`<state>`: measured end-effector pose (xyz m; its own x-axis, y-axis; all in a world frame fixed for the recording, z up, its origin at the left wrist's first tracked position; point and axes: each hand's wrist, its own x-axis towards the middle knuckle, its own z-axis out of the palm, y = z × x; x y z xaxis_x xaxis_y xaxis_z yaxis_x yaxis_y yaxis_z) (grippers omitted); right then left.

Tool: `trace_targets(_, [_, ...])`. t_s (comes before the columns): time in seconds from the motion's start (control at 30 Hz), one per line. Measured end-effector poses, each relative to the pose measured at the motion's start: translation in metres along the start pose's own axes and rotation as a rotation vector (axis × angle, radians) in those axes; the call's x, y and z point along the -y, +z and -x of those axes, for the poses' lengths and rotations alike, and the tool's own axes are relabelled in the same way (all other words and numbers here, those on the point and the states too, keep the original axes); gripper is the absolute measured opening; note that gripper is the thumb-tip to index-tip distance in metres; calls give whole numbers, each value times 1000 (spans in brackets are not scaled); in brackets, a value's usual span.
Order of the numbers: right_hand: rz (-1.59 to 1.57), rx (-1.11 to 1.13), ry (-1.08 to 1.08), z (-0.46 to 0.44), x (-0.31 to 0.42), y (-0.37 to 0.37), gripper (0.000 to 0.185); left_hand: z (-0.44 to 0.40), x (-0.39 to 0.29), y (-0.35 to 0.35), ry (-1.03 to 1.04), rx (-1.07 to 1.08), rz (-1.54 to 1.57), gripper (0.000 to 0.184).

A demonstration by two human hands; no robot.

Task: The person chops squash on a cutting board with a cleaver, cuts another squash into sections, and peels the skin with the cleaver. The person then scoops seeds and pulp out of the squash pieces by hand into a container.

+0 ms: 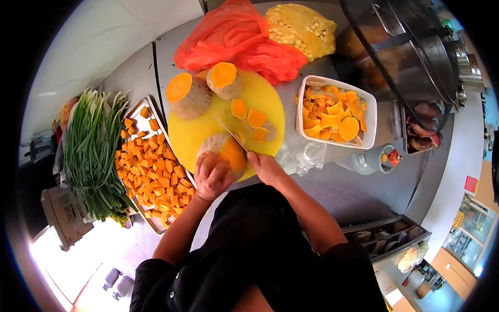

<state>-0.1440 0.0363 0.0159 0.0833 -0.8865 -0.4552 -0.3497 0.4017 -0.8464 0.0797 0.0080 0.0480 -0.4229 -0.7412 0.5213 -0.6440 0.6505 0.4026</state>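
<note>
Looking down from the head view, the left hand [213, 177] is curled over a pale-skinned pumpkin piece [210, 144], grasping it at the near edge of a round yellow board [273, 101]. The right hand [266, 167] is closed around the handle end of a knife [230, 132], whose blade slants up and to the left beside the orange cut face; whether the edge has entered the flesh, I cannot tell. Farther up the board, two thick pumpkin chunks [191, 101] stand close together, orange faces upward, and a few thin slices [256, 118] lie to their right. Left of the board, a metal tray [160, 118] holds a heap of orange cubes [156, 174], with a bundle of green onions [93, 145] alongside. To the right, a white tub [372, 122] contains orange scraps [332, 113], and a crumpled clear bag [306, 157] lies between it and the right forearm. Beyond the board, a red plastic bag [223, 34] touches a yellow bag [302, 28] of pale pieces.
</note>
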Motion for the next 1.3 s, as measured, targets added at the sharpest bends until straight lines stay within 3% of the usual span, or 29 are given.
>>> trace_targets(0.07, [-172, 127, 305, 1, 13, -24, 57, -3, 1, 0, -2, -10, -16, 38])
trace_targets(0.17, [-556, 198, 359, -5, -4, -45, 62, 0, -3, 0, -26, -4, -32, 36])
trace_targets(0.3, [-322, 182, 293, 30, 32, -51, 59, 3, -4, 0, -59, 11, -52, 37])
trace_targets(0.47, [-191, 188, 280, 27, 23, -37, 60, 3, -2, 3, -35, 31, -39, 41])
trace_targets(0.63, [-241, 157, 245, -8, 2, -15, 62, 7, -1, -4, -82, 80, -10, 48])
trace_targets(0.67, [-295, 165, 241, -9, -8, -17, 62, 11, -3, -2, -193, 129, 30, 62])
trace_targets(0.8, [-663, 117, 300, 5, -32, -17, 60, -23, -55, -3, -541, 229, -298, 97])
trace_targets(0.9, [-487, 77, 239, 33, -9, -20, 55, -18, -40, -1, -437, 206, -253, 94])
trace_targets(1.0, [-226, -5, 108, 53, -10, -14, 59, -21, 9, -25, -198, 317, -154, 92])
trace_targets(1.1, [162, -287, -282, 79, 29, -4, 53, -20, 23, -39, -116, 311, -34, 87])
trace_targets(1.17, [245, -137, -180, 98, 67, -4, 53, -12, 19, -33, -124, 195, 9, 85])
trace_targets(1.2, [319, -117, -183, 104, 78, 0, 55, -6, 14, -28, -154, 115, 10, 71])
trace_targets(1.3, [479, -64, -207, 112, 91, 16, 64, 12, 14, -14, -143, 37, -73, 54])
